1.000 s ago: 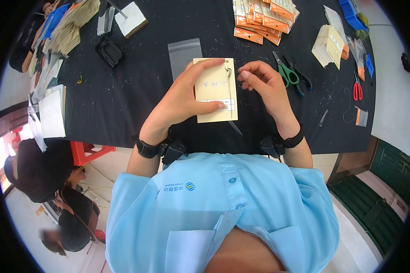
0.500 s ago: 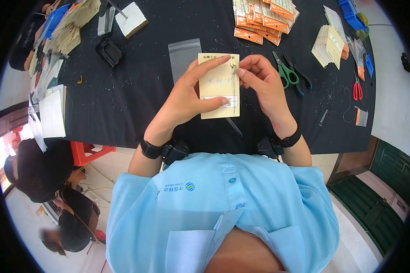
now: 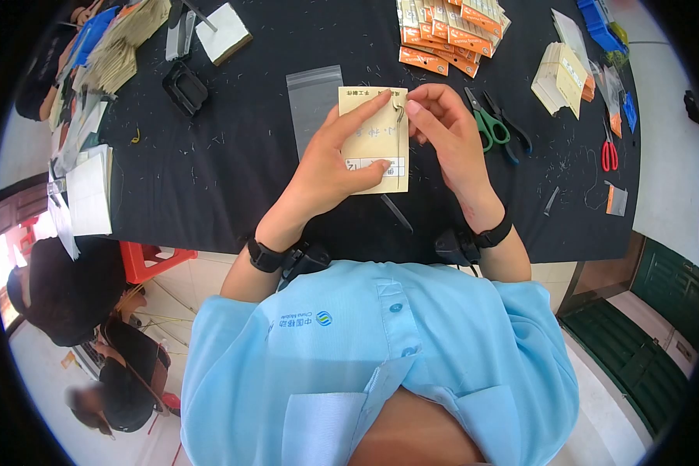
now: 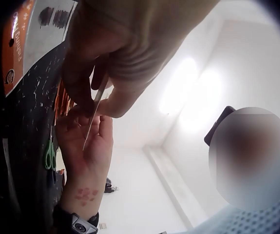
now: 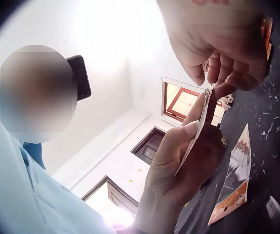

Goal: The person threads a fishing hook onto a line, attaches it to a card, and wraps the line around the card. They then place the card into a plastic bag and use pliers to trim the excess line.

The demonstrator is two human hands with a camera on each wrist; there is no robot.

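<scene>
A cream card point(image 3: 373, 140) with printed and handwritten characters is held over the black table by the left hand point(image 3: 326, 167), its thumb on the lower part and a finger along the top. A dark hook point(image 3: 399, 110) with a line lies along the card's right side. The right hand point(image 3: 454, 144) has its curled fingers and thumb at the card's upper right edge; whether they pinch the line cannot be told. In the right wrist view the card point(image 5: 194, 141) is edge-on in the left hand point(image 5: 171, 165), with the right hand point(image 5: 222, 53) above it.
A clear bag point(image 3: 303, 101) lies behind the left hand. Green scissors point(image 3: 491, 128) and dark pliers point(image 3: 512, 128) lie right of the right hand. Orange-and-clear packets point(image 3: 450, 35) are piled at the back. Red scissors point(image 3: 610, 155) and a card stack point(image 3: 555, 81) lie farther right.
The card and left hand have moved slightly right and away from the body. The right hand has come in from beside the card to its upper right edge.
</scene>
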